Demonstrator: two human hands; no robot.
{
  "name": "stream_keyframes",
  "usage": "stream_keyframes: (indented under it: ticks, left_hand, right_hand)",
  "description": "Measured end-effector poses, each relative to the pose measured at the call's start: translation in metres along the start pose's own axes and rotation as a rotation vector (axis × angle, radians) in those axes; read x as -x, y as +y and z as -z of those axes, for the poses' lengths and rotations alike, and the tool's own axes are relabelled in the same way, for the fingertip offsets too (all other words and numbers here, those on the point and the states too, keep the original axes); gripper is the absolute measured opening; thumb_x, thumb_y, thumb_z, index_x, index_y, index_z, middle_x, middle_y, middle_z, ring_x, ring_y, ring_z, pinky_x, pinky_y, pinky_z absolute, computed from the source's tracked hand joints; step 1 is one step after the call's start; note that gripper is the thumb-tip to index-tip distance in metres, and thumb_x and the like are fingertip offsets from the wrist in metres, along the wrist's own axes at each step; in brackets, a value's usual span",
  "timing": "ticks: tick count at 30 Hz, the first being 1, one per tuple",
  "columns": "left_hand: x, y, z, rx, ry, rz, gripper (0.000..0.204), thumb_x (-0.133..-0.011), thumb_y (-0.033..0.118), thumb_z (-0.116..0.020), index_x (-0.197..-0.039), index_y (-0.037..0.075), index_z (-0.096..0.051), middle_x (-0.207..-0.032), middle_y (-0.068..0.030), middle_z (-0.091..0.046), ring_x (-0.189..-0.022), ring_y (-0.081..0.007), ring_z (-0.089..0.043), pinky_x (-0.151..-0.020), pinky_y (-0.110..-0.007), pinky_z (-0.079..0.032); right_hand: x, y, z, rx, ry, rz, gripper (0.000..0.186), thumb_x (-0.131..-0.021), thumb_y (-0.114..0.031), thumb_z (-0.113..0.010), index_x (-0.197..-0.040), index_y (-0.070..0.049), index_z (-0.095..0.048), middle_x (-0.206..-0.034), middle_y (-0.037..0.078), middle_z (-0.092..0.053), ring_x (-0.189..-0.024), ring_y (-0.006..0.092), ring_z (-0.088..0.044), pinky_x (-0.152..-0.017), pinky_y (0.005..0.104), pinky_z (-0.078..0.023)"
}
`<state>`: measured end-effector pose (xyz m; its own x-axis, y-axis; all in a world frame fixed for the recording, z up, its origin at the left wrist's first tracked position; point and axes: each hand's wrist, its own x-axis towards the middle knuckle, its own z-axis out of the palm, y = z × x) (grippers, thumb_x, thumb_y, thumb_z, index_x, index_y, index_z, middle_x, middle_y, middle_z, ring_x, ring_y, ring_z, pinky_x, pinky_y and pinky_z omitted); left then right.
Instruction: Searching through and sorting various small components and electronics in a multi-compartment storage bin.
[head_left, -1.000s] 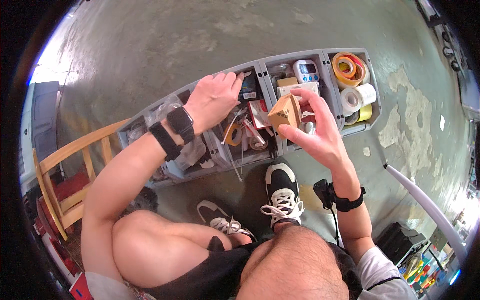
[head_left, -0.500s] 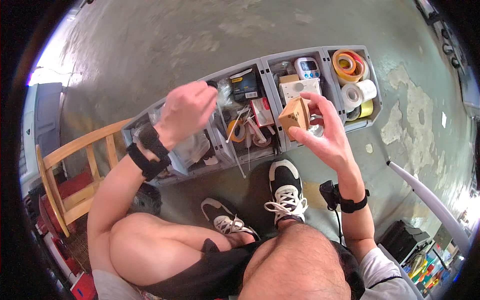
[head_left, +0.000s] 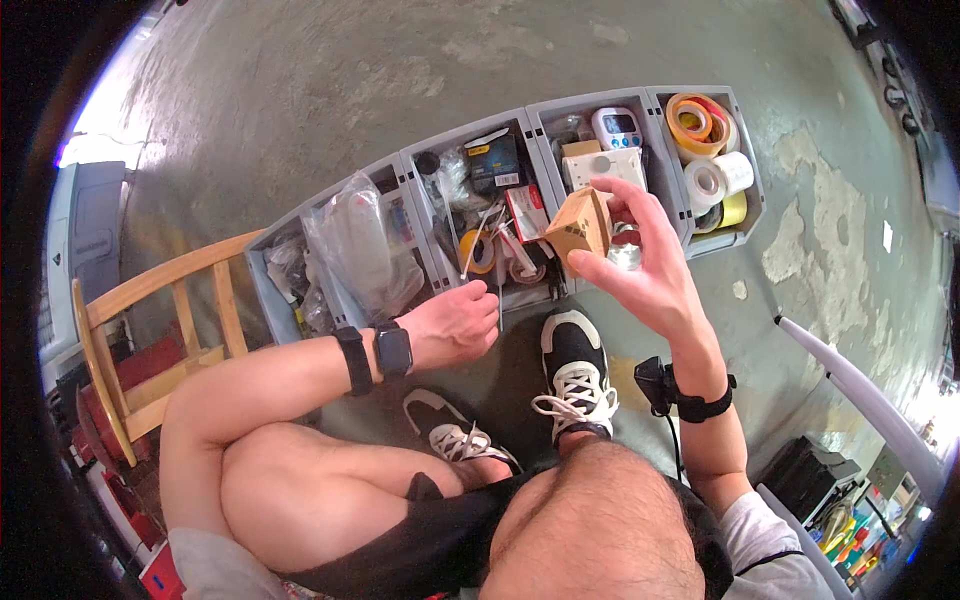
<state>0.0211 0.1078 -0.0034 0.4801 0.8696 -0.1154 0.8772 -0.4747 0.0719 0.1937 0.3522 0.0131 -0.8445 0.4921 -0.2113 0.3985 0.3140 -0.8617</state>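
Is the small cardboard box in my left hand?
No, the cardboard box is held in your right hand, while your left hand is apart from it.

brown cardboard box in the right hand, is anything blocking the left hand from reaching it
Nothing visible blocks reaching the brown cardboard box; the right hand holds it, left side exposed. The round yellow tape roll and white plastic pieces appear between it and the left hand, but lie in the grey plastic bin, apparently below that path.
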Motion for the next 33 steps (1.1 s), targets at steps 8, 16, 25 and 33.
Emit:
stream_keyframes:
  ticks: [8, 16, 25, 33]
  left_hand:
    - [0.02, -0.025, 0.018, 0.055, 0.12, 0.104, 0.007, -0.078, 0.016, -0.068, -0.077, 0.012, -0.062, -0.084, -0.001, -0.056, -0.088, -0.0186, -0.058, -0.082, -0.033, -0.047]
    - [0.018, -0.026, 0.034, 0.052, 0.177, 0.04, 0.01, -0.078, 0.016, -0.068, -0.084, 0.01, -0.065, -0.086, -0.0009, -0.056, -0.087, -0.0173, -0.059, -0.079, -0.031, -0.048]
    - [0.009, -0.015, 0.047, 0.026, 0.095, -0.129, 0.02, -0.076, 0.016, -0.069, -0.093, 0.005, -0.071, -0.088, -0.0005, -0.058, -0.085, -0.0152, -0.059, -0.072, -0.029, -0.047]
    - [0.023, -0.013, 0.064, 0.111, 0.288, -0.204, 0.018, -0.067, 0.017, -0.067, -0.08, 0.006, -0.07, -0.086, -0.0005, -0.058, -0.072, -0.0127, -0.056, -0.059, -0.029, -0.041]
  right_hand:
    - [0.004, 0.01, 0.012, -0.045, -0.002, -0.027, 0.027, -0.097, -0.013, -0.066, -0.123, -0.006, -0.066, -0.118, 0.009, -0.059, -0.109, 0.0224, -0.052, -0.092, 0.038, -0.042]
    - [-0.003, 0.006, 0.004, -0.086, -0.002, -0.033, 0.026, -0.097, -0.014, -0.066, -0.122, -0.006, -0.066, -0.117, 0.008, -0.06, -0.108, 0.0218, -0.052, -0.091, 0.0374, -0.042]
    - [0.005, 0.012, 0.013, -0.124, 0.0, -0.03, 0.025, -0.098, -0.014, -0.066, -0.122, -0.006, -0.066, -0.116, 0.008, -0.06, -0.106, 0.021, -0.052, -0.09, 0.0366, -0.042]
    - [-0.006, 0.003, -0.001, -0.157, -0.006, -0.024, 0.024, -0.099, -0.014, -0.065, -0.121, -0.005, -0.066, -0.114, 0.007, -0.06, -0.105, 0.0203, -0.052, -0.089, 0.036, -0.042]
